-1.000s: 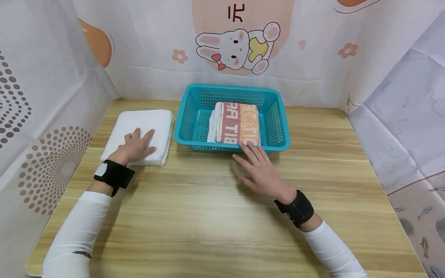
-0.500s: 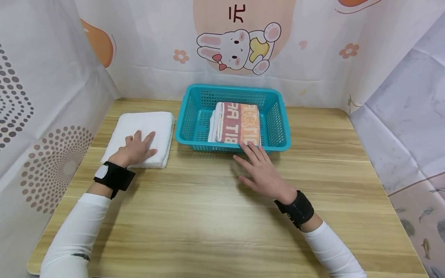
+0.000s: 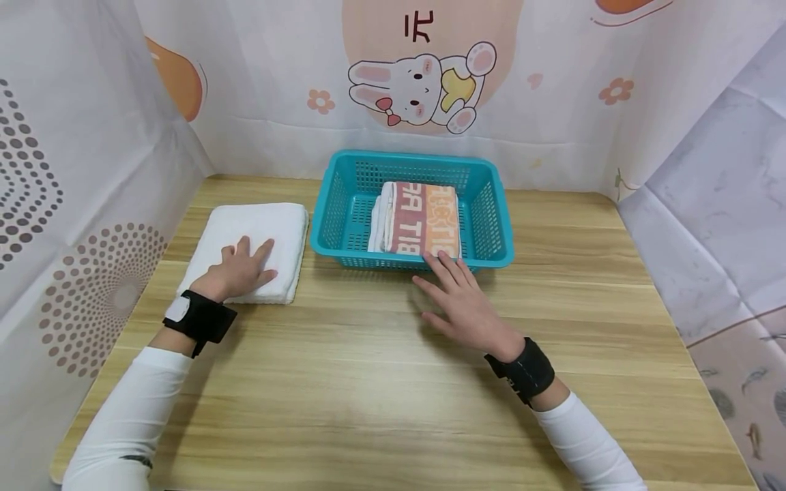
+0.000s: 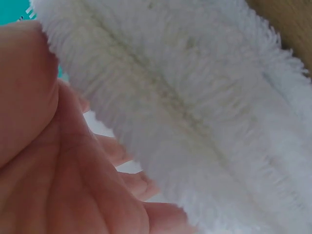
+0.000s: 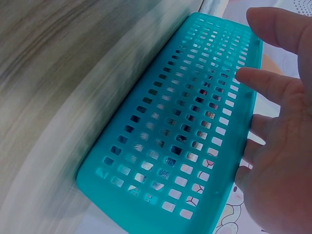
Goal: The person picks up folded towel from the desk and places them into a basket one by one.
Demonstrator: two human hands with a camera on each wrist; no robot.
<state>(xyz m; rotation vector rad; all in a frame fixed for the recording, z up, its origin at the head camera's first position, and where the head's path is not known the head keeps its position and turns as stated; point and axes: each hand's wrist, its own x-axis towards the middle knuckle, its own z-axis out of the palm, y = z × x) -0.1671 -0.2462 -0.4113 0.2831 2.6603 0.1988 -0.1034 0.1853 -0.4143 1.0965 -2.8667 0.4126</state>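
A folded white towel (image 3: 258,228) lies on the table at the left, its layers stacked in a neat square. On top of it rests my left hand (image 3: 236,271), fingers spread. The left wrist view shows the towel's fluffy folded edge (image 4: 170,102) close up beside the palm. In the middle at the back stands a teal plastic basket (image 3: 353,257) with perforated walls. My right hand (image 3: 460,303) has its fingertips at the basket's front rim, fingers extended. Inside the basket are a folded pink and orange patterned towel (image 3: 424,218) and white folded cloth (image 3: 374,228) beneath or beside it.
The wooden table (image 3: 381,395) has a fabric curtain (image 3: 258,82) with a rabbit print along its back edge. More patterned sheets (image 3: 706,204) hang at both sides. Each wrist wears a black strap (image 3: 525,368).
The white towel and my left hand on it have slid slightly toward the table's near edge. My right hand and the basket keep their places.
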